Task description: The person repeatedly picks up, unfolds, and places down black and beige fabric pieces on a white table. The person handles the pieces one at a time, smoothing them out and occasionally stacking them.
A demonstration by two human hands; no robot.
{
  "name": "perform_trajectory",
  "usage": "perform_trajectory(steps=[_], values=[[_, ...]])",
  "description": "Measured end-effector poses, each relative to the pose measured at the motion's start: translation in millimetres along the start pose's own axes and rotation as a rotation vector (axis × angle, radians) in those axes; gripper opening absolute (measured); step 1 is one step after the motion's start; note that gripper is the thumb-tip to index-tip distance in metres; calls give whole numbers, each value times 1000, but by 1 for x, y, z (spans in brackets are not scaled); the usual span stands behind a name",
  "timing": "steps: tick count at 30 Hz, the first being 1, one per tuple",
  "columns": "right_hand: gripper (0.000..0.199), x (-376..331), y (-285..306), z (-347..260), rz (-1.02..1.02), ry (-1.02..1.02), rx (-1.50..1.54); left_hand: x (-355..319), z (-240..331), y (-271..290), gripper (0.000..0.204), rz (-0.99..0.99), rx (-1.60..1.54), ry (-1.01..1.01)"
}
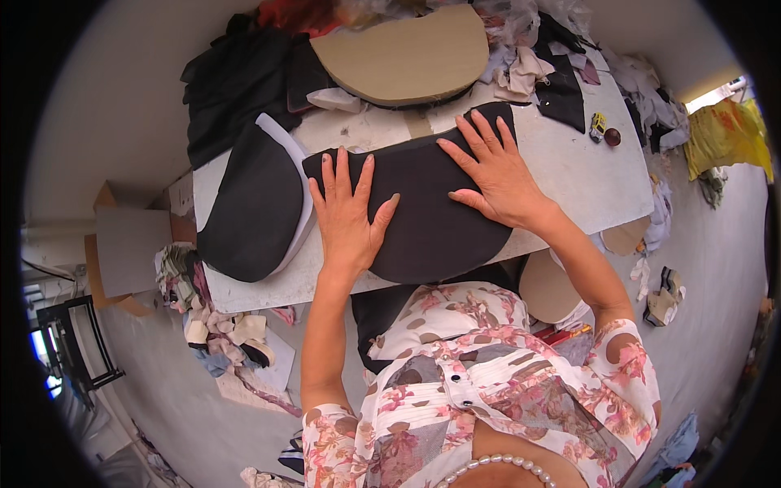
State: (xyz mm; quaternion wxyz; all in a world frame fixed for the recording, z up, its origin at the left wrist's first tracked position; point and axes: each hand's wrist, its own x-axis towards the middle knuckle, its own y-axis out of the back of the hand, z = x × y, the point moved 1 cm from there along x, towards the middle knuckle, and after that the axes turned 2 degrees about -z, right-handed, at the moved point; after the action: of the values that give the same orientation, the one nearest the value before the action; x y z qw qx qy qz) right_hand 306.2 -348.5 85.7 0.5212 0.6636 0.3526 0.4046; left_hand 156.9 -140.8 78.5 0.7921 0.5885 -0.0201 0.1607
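Note:
A black half-round padded panel (431, 220) lies on the white table in front of me, its curved edge toward my body. Flat on its left side rests my left hand (350, 207), fingers spread and pointing away. On its upper right part lies my right hand (498, 179), likewise spread, with fingertips near the far straight edge. Neither hand grips anything. Left of the panel, apart from my hand, is another black half-round piece (252, 211) with a white edge. Beyond them a beige half-round board (407, 57) sits on a dark layer.
The white table (586, 179) has a small dark round object (612, 137) at the right. Black fabric (236, 98) is heaped at the far left. Cloth scraps (521, 69) lie along the back. A cardboard box (130, 252) stands left; a yellow bag (726, 138) is at right.

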Motion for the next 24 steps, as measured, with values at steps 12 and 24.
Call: perform_trajectory(steps=[12,24], values=[[67,-4,10,3,-42,-28,38,-5,2,-2,67,40,-40,2],[12,55,82,25,413,-183,607,-80,-44,34,35,574,-377,221]])
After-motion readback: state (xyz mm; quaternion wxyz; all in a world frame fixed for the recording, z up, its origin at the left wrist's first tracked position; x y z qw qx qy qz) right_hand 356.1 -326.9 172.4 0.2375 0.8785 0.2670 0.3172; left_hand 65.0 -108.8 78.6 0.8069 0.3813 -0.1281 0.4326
